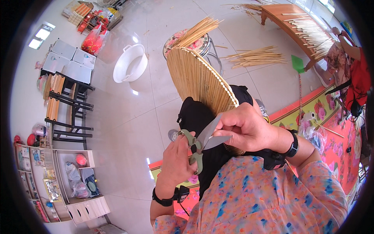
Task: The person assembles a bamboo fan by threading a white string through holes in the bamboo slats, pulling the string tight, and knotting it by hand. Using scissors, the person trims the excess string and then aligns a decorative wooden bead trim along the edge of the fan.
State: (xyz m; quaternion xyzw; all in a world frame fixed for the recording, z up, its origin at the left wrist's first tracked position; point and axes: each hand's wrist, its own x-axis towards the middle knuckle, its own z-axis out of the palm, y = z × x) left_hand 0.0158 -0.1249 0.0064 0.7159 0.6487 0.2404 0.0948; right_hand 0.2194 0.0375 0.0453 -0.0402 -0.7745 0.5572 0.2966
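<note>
indoors, 2 hands [175,160], open scissors [198,146], stick mat [196,76]

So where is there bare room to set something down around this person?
The widest free patch is tiled floor between the white tub, the low cabinet and the person's black trousers; a narrower one lies between tub and stick mat. The lap is crowded with the mat, scissors, left hand and right hand; sticks load the stool and bench.

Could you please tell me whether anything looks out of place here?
The loose sticks on the floor, right of the stool, look slightly out of place: they lie fanned unevenly, while other sticks rest on the stool.
</note>
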